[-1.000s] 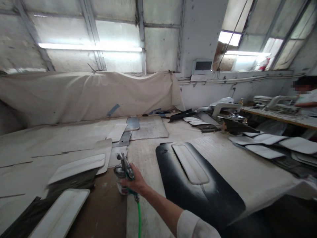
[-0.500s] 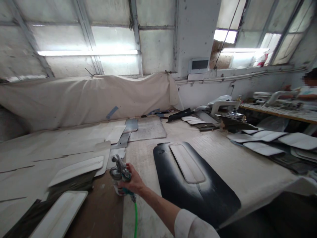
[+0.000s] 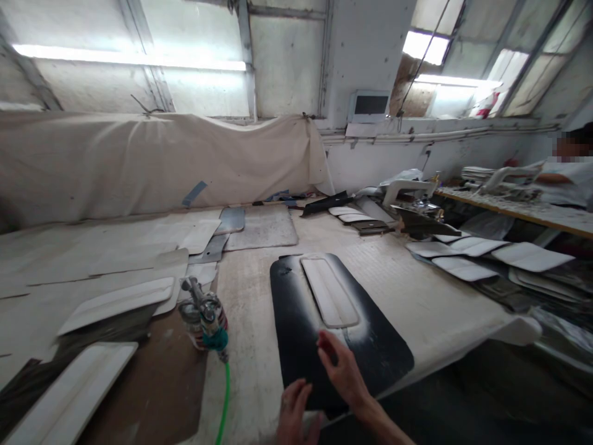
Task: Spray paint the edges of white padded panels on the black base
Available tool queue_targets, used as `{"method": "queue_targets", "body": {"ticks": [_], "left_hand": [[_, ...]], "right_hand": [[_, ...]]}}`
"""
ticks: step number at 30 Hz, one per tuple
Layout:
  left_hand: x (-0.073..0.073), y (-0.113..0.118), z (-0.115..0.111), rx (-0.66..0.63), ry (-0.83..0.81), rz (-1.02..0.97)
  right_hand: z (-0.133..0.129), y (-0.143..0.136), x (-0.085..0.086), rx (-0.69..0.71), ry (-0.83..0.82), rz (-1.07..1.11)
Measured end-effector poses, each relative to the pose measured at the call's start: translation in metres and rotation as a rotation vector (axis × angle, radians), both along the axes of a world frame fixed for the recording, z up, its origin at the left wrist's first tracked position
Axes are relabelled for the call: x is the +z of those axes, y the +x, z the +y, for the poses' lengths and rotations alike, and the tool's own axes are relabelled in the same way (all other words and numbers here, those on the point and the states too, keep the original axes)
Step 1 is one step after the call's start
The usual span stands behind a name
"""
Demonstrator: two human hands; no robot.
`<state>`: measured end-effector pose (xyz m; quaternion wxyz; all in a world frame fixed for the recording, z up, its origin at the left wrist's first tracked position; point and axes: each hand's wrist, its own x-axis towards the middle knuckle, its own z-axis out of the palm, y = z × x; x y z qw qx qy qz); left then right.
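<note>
A black board (image 3: 306, 352) lies on the table, and a white oblong padded panel (image 3: 330, 293) with a centre seam rests on it, ringed by pale overspray. My right hand (image 3: 345, 374) hovers over the black board just below the panel's near end, fingers bent but apart, holding nothing. At the board's near edge is my left hand (image 3: 296, 411), partly cut off by the frame, its fingers loosely curled and apart with nothing visible in them. A spray gun (image 3: 208, 315) with a clear cup and green hose (image 3: 225, 402) stands to the left, touched by neither hand.
White padded panels (image 3: 74, 395) lie on dark fabric and a brown board (image 3: 157, 377) at left. More panels (image 3: 467, 266) are stacked at right, near a sewing machine (image 3: 410, 194). A person (image 3: 567, 176) sits at the far-right workbench. A draped cloth (image 3: 139, 161) covers the back.
My right hand has let go of the spray gun, which now stands on the table, and has moved right over the black board. My left hand has come into view. The view has shifted.
</note>
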<state>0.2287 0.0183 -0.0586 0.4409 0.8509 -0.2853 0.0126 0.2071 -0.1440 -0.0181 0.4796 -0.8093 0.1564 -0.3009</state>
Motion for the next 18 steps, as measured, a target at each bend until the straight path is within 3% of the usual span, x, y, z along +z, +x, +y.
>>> {"method": "queue_targets", "body": {"ticks": [2,5,10,18], "left_hand": [[-0.003,0.002,-0.045,-0.280,0.212,0.028],[0.003,0.008,-0.085,-0.392,0.478,0.102],[0.021,0.016,-0.096,-0.410,0.602,0.130],[0.030,0.006,-0.110,-0.452,0.754,0.140]], "right_hand": [[-0.051,-0.030,-0.022,-0.100,-0.128,0.135],[-0.114,-0.068,-0.052,-0.214,-0.371,0.342],[-0.174,-0.109,-0.086,-0.156,-0.690,0.549],[-0.227,-0.120,-0.115,-0.111,-0.754,0.426]]}}
